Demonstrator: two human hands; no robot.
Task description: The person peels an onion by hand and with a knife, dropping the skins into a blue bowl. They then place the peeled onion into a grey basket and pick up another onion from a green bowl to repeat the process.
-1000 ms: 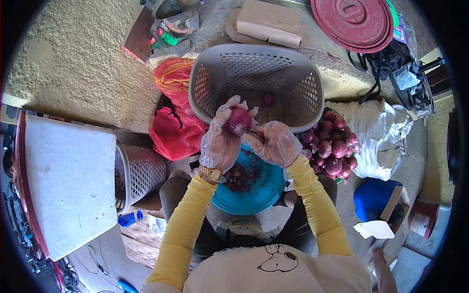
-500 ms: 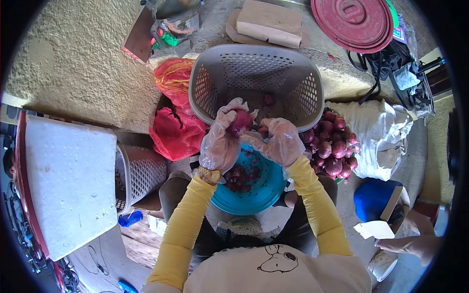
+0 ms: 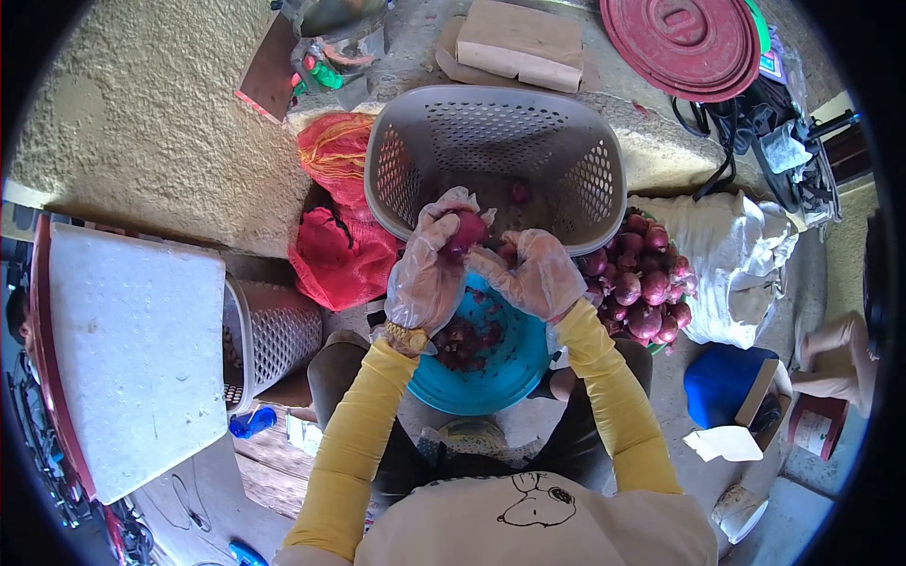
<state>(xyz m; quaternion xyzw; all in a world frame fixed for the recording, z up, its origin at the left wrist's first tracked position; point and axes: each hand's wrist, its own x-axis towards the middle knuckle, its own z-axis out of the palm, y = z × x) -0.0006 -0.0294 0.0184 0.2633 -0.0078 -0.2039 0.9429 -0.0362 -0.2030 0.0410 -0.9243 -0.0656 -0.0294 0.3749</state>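
My left hand [image 3: 425,271], in a clear plastic glove, is closed around a purple-red onion [image 3: 464,236] at the near rim of the grey perforated basket [image 3: 495,108]. My right hand [image 3: 545,272], gloved the same way, has its fingers curled, with the fingertips beside that onion. A small reddish piece shows among the right fingers; they hide most of it. Below both hands stands a turquoise basin [image 3: 486,391], with loose onion skins [image 3: 462,344] inside. One more onion [image 3: 519,192] lies in the basket.
Many red onions [image 3: 646,283] are heaped at the right, beside a white sack [image 3: 741,255]. Red mesh bags [image 3: 344,245] lie left of the basket. A white perforated basket [image 3: 283,330] is farther left. Another person's leg [image 3: 840,363] shows at the far right.
My right fingertips have shifted slightly against the onion; the left hand keeps its hold. At the far right, the other person's limbs have moved farther back.
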